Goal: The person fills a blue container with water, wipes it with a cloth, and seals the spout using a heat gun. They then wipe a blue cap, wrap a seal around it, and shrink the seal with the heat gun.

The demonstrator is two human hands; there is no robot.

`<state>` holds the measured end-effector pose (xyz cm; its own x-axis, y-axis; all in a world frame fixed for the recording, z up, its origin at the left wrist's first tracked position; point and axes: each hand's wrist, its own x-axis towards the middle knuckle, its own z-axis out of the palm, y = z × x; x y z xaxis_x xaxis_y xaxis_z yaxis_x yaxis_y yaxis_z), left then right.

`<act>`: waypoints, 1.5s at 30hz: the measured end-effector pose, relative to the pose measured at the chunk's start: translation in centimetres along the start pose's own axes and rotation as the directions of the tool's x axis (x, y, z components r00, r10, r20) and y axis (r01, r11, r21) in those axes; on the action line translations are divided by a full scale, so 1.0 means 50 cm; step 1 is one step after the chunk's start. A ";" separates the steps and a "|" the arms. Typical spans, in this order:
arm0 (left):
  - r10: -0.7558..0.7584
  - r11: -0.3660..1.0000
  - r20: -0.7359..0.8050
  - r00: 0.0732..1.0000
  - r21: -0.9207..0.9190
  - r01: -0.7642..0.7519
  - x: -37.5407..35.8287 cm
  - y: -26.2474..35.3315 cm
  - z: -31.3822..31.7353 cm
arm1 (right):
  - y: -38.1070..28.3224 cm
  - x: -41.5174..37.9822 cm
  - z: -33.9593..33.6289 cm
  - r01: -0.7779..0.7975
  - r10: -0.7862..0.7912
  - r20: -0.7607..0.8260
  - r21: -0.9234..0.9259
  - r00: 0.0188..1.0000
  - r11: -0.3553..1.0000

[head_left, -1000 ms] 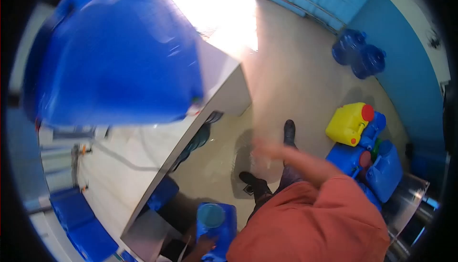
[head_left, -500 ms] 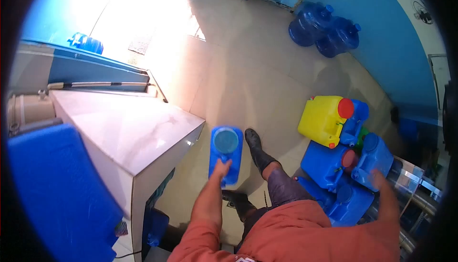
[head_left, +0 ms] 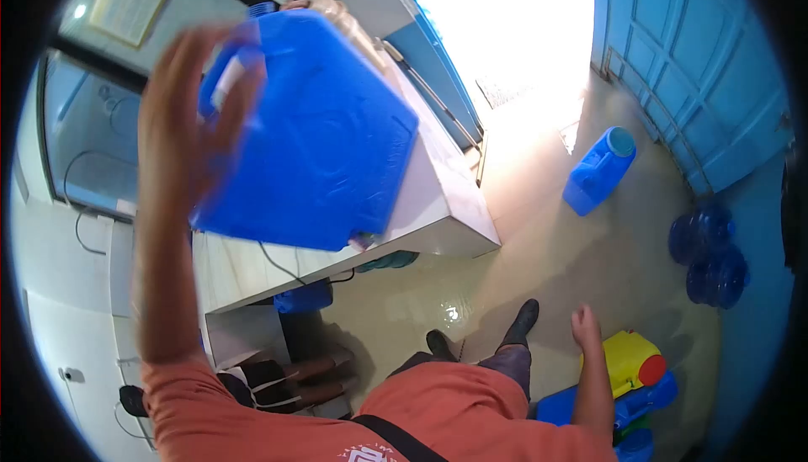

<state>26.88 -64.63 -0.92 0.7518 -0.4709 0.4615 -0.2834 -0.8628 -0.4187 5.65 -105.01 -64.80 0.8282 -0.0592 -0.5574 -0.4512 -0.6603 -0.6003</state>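
My left hand [head_left: 202, 96], blurred, has its fingers parted at the upper end of one large blue jug [head_left: 320, 142] on the surface [head_left: 446, 209]; my right hand [head_left: 586, 326] (curled closed) hangs near one yellow jug [head_left: 627, 359]. One blue canister [head_left: 596, 177] and two round bottles [head_left: 715, 277] sit on the floor [head_left: 539, 260].

The left hand [head_left: 198, 117] is blurred, its contact with the big blue plastic jerrycan [head_left: 316, 134] unclear. The white marble-patterned counter [head_left: 433, 205] partly hides a blue plastic container [head_left: 305, 298] below its near edge. Print on the gold-framed notice [head_left: 128, 6] is illegibly small.
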 end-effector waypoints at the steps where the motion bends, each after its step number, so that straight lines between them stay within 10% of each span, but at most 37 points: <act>1: 0.070 0.997 -0.007 0.998 0.030 -0.070 0.028 -0.097 0.010 | -0.138 0.007 -0.051 0.114 -0.117 -0.082 -0.042 0.990 0.993; 3: -0.275 0.959 0.217 0.937 0.132 0.251 0.042 -0.289 0.103 | -0.330 0.027 -0.097 0.366 -0.369 -0.170 -0.051 0.914 0.929; 5: -0.261 0.889 0.763 0.591 -0.048 0.455 0.046 -0.322 0.091 | -0.519 -0.011 -0.143 0.522 -0.503 -0.215 0.038 0.837 0.852; 11: -0.273 0.465 0.713 0.646 -0.490 0.738 -0.193 -0.390 -0.128 | -0.867 -0.276 -0.176 0.761 -0.707 -0.282 0.235 0.649 0.604; 13: -0.390 0.207 0.574 0.720 -0.708 0.676 -0.326 -0.482 -0.197 | -0.938 -0.350 -0.154 0.897 -0.836 -0.333 0.091 0.436 0.432; 15: -0.564 0.499 -0.106 0.819 -0.834 0.236 -0.523 -0.570 -0.179 | -1.020 -0.413 -0.119 0.951 -0.891 -0.338 0.047 0.303 0.306; 17: -0.607 0.452 -0.120 0.786 -0.865 0.218 -0.655 -0.664 -0.233 | -1.101 -0.465 -0.072 0.985 -0.924 -0.343 0.012 0.166 0.172; 18: -0.435 -0.141 0.364 0.824 -0.931 0.337 -0.709 -0.720 -0.298 | -1.138 -0.488 -0.047 0.991 -0.945 -0.306 0.108 0.113 0.083; 19: 0.001 -0.630 0.631 0.776 -0.603 0.490 -0.745 -0.762 -0.365 | -1.176 -0.504 -0.017 0.978 -0.960 -0.275 0.207 0.057 -0.001; 22: -0.216 -0.648 0.699 0.682 -0.625 0.435 -0.874 -0.706 -0.450 | -1.268 -0.528 0.068 0.958 -0.988 -0.152 0.288 0.034 -0.011; 24: -0.378 -0.753 0.451 0.808 -0.657 0.014 -0.943 -0.696 -0.462 | -1.328 -0.527 0.129 0.932 -0.996 -0.071 0.361 0.052 0.023; 25: -0.635 -0.551 0.244 0.733 -0.808 -0.209 -0.980 -0.704 -0.436 | -1.353 -0.522 0.160 0.903 -0.997 0.012 0.423 0.076 0.074; 27: -0.826 -0.301 0.184 0.532 -0.943 -0.140 -0.929 -0.610 -0.360 | -1.412 -0.495 0.219 0.849 -0.967 0.205 0.474 0.151 0.233; 31: -0.750 0.238 0.133 0.648 -0.860 0.451 -0.877 -0.507 -0.123 | -1.502 -0.389 0.373 0.476 -0.636 0.724 0.475 0.266 0.740; 33: -0.692 0.464 0.074 0.719 -0.717 0.520 -0.880 -0.476 -0.026 | -1.547 -0.331 0.433 0.442 -0.509 0.843 0.396 0.172 0.805; 36: -0.646 0.523 0.057 0.761 -0.694 0.495 -0.873 -0.451 0.041 | -1.596 -0.271 0.492 0.050 -0.345 0.935 0.350 -0.082 0.935; 41: -0.631 0.590 0.075 0.772 -0.600 0.540 -0.881 -0.508 0.120 | -1.666 -0.252 0.609 -0.064 -0.366 0.925 0.361 -0.100 0.930; 43: -0.576 0.653 0.067 0.815 -0.562 0.508 -0.907 -0.563 0.155 | -1.694 -0.258 0.651 0.176 -0.607 0.775 0.582 0.174 0.794; 45: -0.562 0.680 0.066 0.824 -0.531 0.506 -0.936 -0.620 0.188 | -1.713 -0.251 0.685 0.396 -0.733 0.661 0.637 0.161 0.661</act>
<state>6.10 -14.10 -16.89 0.8182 0.1090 0.5644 -0.1281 -0.9226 0.3638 22.52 -22.07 -26.02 0.2445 0.9692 -0.0288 -0.1823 0.0167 -0.9831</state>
